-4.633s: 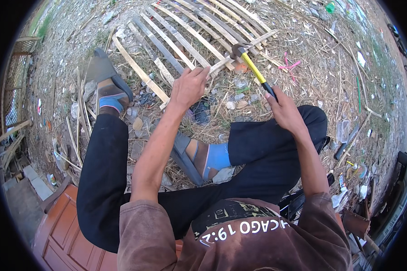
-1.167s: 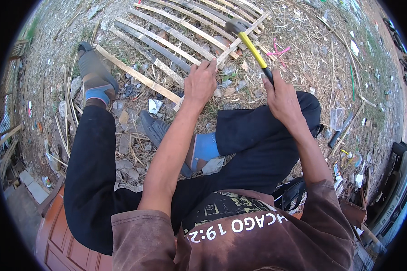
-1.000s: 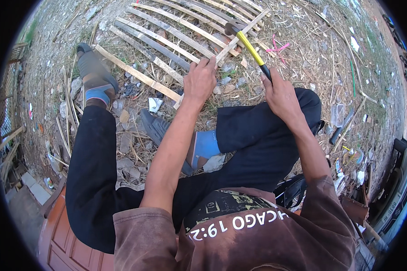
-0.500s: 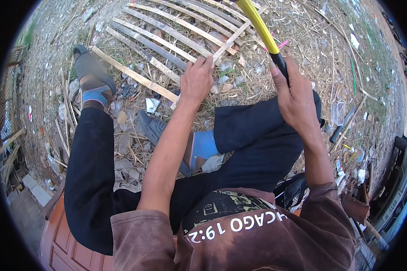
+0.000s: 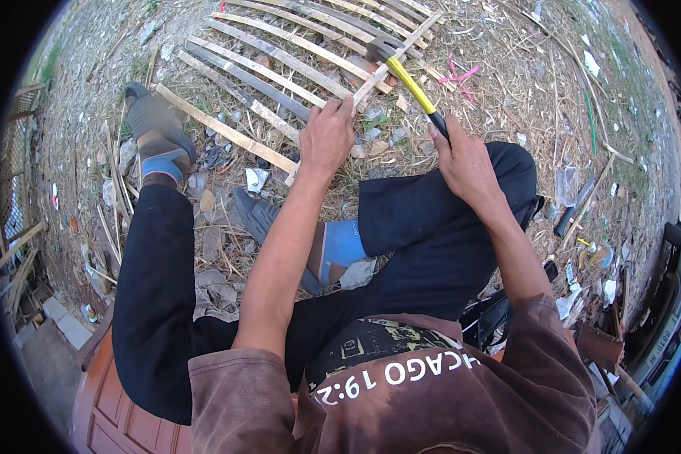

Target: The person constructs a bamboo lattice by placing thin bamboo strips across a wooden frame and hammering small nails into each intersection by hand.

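While my left hand [image 5: 327, 138] presses down with fingers curled over the end of a wooden slat [image 5: 371, 72] in the slatted frame [image 5: 280, 57], my right hand [image 5: 465, 163] is wrapped tight around the black grip of the yellow-handled hammer [image 5: 408, 79]. The hammer head sits just beyond my left fingertips, apparently touching the slat, though the contact is too small to confirm.

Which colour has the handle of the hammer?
The hammer handle is yellow with a black grip at the right hand, seen in the head view.
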Available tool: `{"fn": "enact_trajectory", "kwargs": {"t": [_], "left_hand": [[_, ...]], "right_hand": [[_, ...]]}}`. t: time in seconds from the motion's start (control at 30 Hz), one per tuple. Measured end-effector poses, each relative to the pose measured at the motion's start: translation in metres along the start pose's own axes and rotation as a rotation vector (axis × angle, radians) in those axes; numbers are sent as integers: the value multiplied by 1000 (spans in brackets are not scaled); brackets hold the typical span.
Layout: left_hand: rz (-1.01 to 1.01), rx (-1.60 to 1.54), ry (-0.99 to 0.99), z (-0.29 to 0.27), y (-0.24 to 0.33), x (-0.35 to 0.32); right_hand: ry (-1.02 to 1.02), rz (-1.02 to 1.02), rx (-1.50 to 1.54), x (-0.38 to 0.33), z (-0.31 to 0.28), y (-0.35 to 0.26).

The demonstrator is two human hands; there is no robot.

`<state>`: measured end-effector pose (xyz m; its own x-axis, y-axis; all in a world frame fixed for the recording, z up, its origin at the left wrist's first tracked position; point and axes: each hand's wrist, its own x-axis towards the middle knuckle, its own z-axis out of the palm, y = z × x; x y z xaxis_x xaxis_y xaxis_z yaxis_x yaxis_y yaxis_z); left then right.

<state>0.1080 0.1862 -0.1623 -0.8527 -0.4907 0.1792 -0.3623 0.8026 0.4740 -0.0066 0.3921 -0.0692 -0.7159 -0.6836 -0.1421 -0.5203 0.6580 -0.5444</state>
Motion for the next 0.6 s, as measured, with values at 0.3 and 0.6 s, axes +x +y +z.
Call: {"fn": "enact_trajectory", "kwargs": {"t": [0.3,0.6], "left_hand": [[46,10,29,3,-13,-4],[86,12,-42,15,-1,0]], "right_hand": [[82,-95,158,4,-47,-50],[14,60,-38,7,-9,24]]}}
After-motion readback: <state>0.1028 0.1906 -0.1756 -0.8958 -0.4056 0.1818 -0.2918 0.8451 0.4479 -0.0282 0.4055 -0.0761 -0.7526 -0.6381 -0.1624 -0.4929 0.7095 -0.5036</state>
